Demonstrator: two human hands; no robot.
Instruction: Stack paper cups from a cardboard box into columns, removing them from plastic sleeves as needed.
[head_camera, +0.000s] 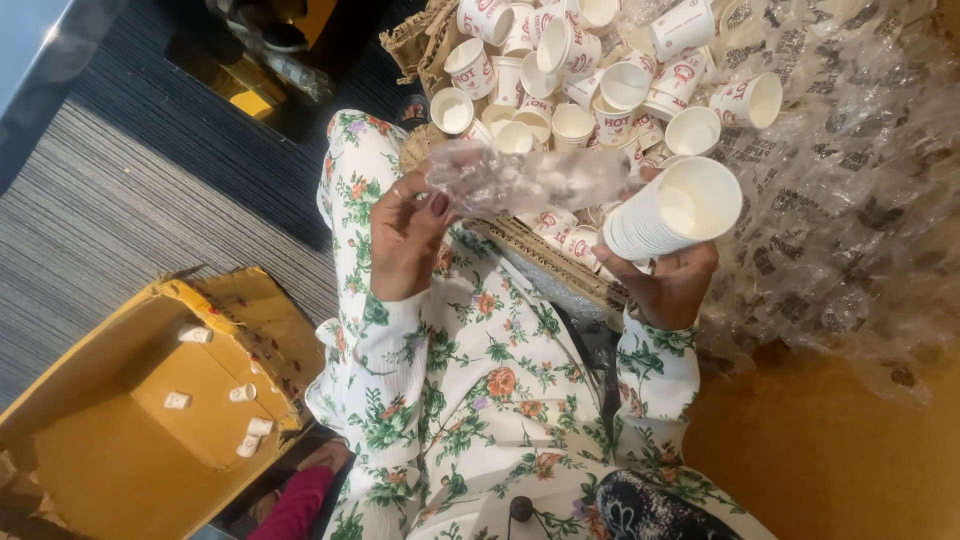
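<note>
My right hand grips a nested stack of white paper cups, lying sideways with the open mouth facing up at me. My left hand pinches one end of a crumpled clear plastic sleeve that stretches across to the stack. Both hands hover over my lap, which is covered in white floral cloth. Just beyond them, a woven basket holds several loose white paper cups with red print.
An open yellow cardboard box with a few small white cups inside sits at my lower left on the grey striped carpet. Crumpled clear printed plastic wrap spreads to the right. A brown floor patch lies at lower right.
</note>
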